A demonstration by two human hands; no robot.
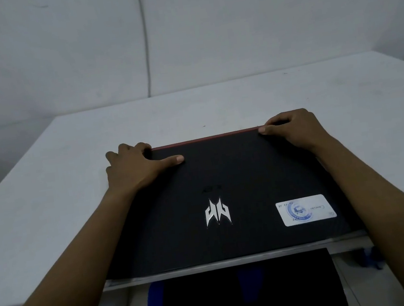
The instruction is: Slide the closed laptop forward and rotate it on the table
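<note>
The closed black laptop [225,183] lies flat on the white table [47,198], its near edge at the table's front edge. Its lid carries a silver logo and a white sticker at the near right; a red strip runs along its far edge. My left hand [133,168] grips the far left corner, thumb flat on the lid and fingers curled over the side. At the far right corner, my right hand [292,128] holds the laptop with its fingers wrapped over the far edge.
A grey wall stands behind the table, with a thin cable [144,39] hanging down it. Bare table surface stretches beyond the laptop and to both sides. Below the table's front edge I see dark clothing [245,298].
</note>
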